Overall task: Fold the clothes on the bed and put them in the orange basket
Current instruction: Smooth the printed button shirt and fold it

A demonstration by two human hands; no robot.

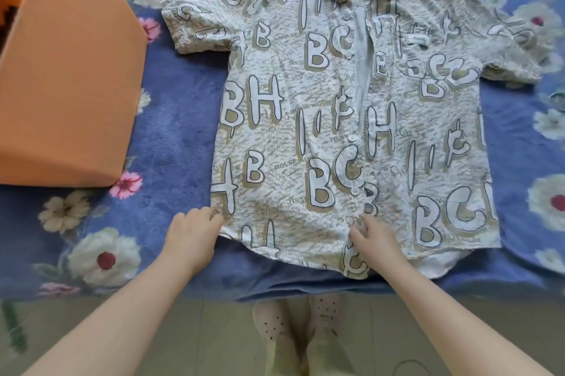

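A short-sleeved button shirt (336, 106), white and beige with big printed letters, lies spread flat and face up on the bed, collar at the far end. My left hand (192, 232) is at the shirt's lower left hem corner, fingertips pinching the edge. My right hand (374, 241) lies on the hem near the button placket, fingers relaxed and touching the cloth. The orange basket (70, 75) stands on the bed to the left of the shirt.
The bed carries a blue cover with flower prints (171, 137). Its near edge runs just below the shirt hem. Beyond that edge is a tiled floor (183, 339), where my feet in light slippers (293, 336) stand.
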